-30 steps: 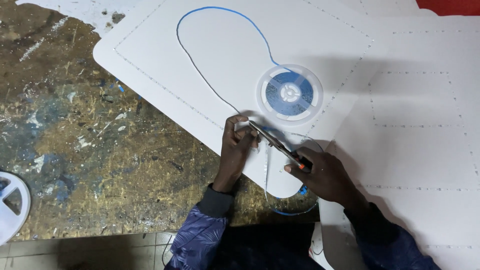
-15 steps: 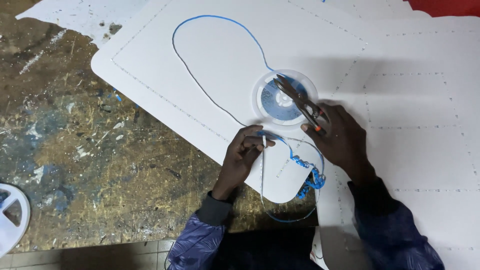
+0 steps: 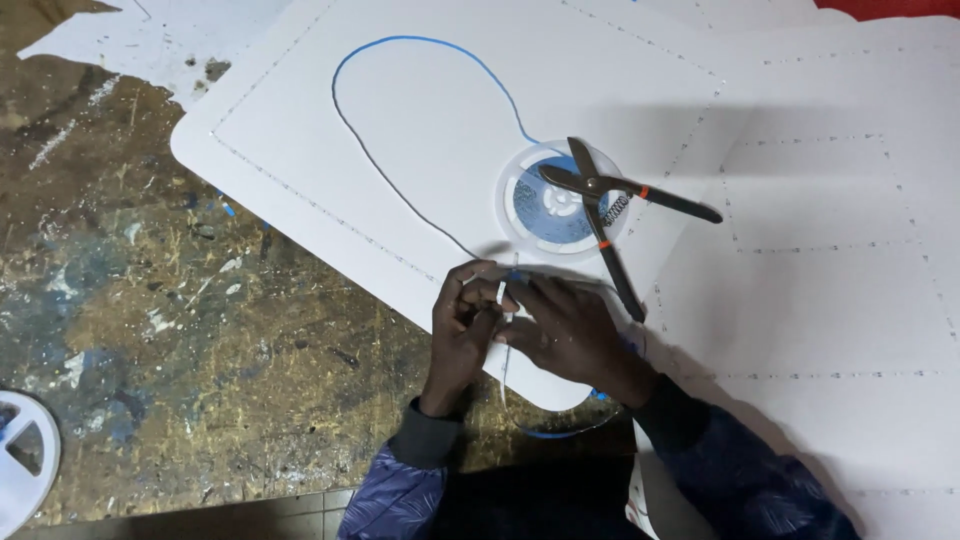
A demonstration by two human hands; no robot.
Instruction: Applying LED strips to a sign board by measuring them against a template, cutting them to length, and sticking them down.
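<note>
Blue strip (image 3: pixel 430 215) end in both hands' grip — left hand (image 3: pixel 462 325), right hand (image 3: pixel 570 335).

Looks like a workshop to me, some kind of craft or sign-making setup. The workbench (image 3: pixel 150 330) is rough old board, scratched up and covered in paint splatters and stains. Big white sheets (image 3: pixel 560 100) with dotted lines marked on them are spread over the far and right side. A pair of snips (image 3: pixel 605 205) with a spring sits on a clear plastic spool (image 3: pixel 560 200), and another empty white reel (image 3: pixel 22 460) lies at the near left edge.
</note>
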